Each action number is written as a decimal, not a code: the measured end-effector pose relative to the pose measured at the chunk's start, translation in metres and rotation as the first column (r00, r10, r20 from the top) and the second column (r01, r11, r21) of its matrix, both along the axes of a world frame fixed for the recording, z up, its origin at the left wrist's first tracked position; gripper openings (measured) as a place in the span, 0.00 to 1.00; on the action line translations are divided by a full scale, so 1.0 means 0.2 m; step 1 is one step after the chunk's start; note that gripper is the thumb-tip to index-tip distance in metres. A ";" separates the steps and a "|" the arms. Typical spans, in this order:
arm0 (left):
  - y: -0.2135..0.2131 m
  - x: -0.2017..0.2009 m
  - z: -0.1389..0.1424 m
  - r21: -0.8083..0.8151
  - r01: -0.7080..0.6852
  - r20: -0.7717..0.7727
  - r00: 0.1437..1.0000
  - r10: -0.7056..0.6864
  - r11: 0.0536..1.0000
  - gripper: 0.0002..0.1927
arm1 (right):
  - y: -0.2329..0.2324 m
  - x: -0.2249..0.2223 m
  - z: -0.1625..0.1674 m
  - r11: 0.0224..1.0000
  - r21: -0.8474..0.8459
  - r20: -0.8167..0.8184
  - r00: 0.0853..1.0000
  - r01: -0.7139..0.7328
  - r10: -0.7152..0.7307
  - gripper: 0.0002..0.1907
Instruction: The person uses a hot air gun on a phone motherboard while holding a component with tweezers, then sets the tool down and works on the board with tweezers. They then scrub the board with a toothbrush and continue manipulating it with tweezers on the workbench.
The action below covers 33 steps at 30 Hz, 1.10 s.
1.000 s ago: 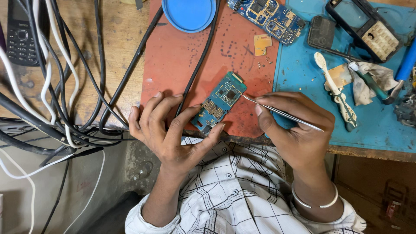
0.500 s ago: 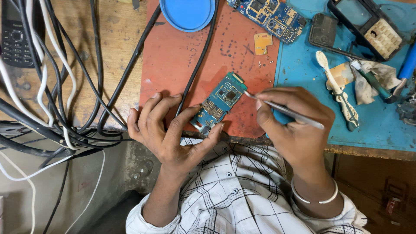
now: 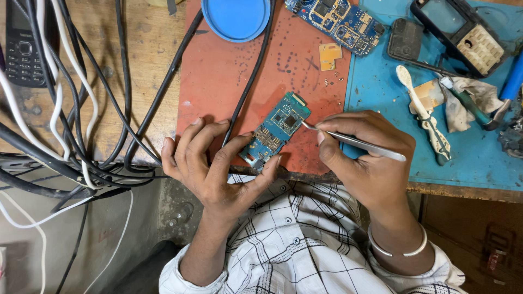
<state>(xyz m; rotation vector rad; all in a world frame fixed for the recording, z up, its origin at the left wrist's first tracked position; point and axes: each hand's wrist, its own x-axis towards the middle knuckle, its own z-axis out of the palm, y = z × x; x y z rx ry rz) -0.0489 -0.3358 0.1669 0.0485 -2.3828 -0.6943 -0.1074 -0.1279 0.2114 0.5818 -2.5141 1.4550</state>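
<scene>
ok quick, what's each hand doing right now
Left hand: closed on the lower end of the small blue-green circuit board.
Right hand: closed on thin silver metal tweezers, tip touching the board.

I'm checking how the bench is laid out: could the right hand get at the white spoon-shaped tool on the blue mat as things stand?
Probably yes. The white tool lies just beyond the right hand on the blue mat, with nothing between them, but that hand already holds tweezers.
</scene>
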 end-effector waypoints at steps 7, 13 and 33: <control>0.00 0.00 -0.01 -0.007 -0.003 0.008 1.000 0.003 1.000 0.22 | -0.01 0.01 -0.01 1.000 -0.022 0.013 1.000 -0.015 0.015 0.10; 0.00 0.01 0.00 -0.009 0.001 0.014 1.000 -0.001 1.000 0.22 | -0.01 0.02 0.00 1.000 0.010 -0.014 1.000 -0.005 0.005 0.11; -0.01 0.01 -0.02 -0.016 0.006 0.002 1.000 -0.006 1.000 0.22 | -0.01 0.01 0.00 0.999 0.040 -0.034 0.999 -0.007 0.009 0.11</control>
